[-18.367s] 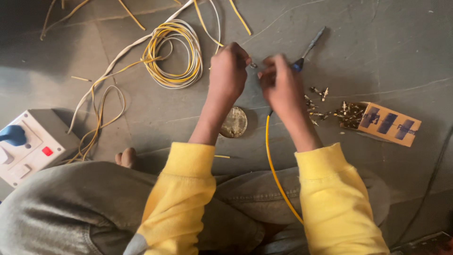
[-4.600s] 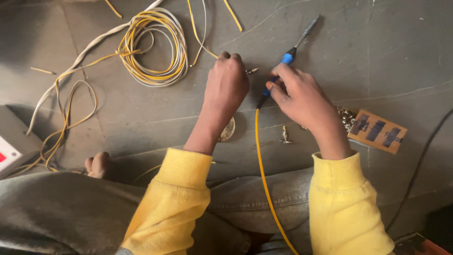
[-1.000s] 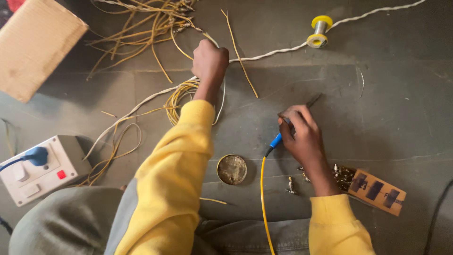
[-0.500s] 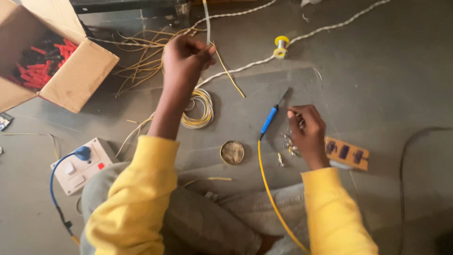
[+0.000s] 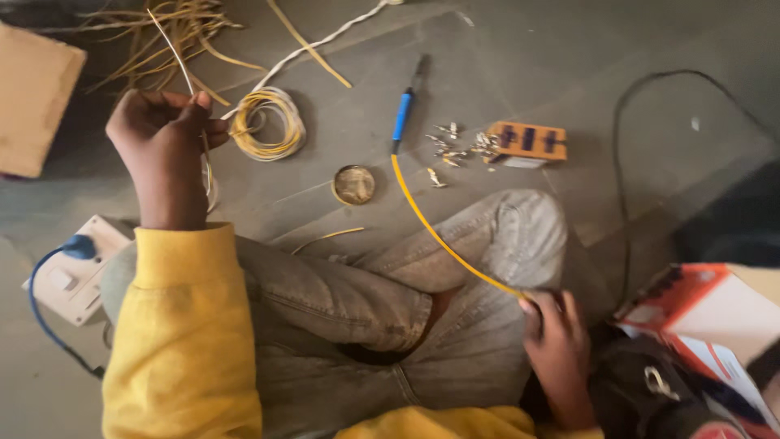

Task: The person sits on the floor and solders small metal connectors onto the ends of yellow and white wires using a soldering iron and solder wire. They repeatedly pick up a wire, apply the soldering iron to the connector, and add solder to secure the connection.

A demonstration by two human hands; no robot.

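My left hand (image 5: 162, 142) is raised at the left and pinches a thin pale wire (image 5: 175, 49) that runs up toward a heap of yellow wire strands (image 5: 175, 24). My right hand (image 5: 556, 337) rests low on my right knee, touching the yellow cord (image 5: 439, 236) of a blue-handled soldering iron (image 5: 404, 110), which lies on the grey floor. Beside the iron lie several small metal parts (image 5: 451, 146) and an orange terminal block (image 5: 528, 142). A round tin (image 5: 353, 184) sits near my knee, and a coil of yellow wire (image 5: 268, 126) lies next to my left hand.
A white switch box with a blue plug (image 5: 77, 268) lies at the lower left. A cardboard box (image 5: 36, 97) stands at the far left. A black cable (image 5: 626, 162) loops on the right, above an orange and white carton (image 5: 715, 313). A white cord (image 5: 325, 36) runs toward the top.
My right hand has let go of the soldering iron, which now lies on the floor, and dropped back to my knee. My left hand came back from the wire heap holding a thin wire.
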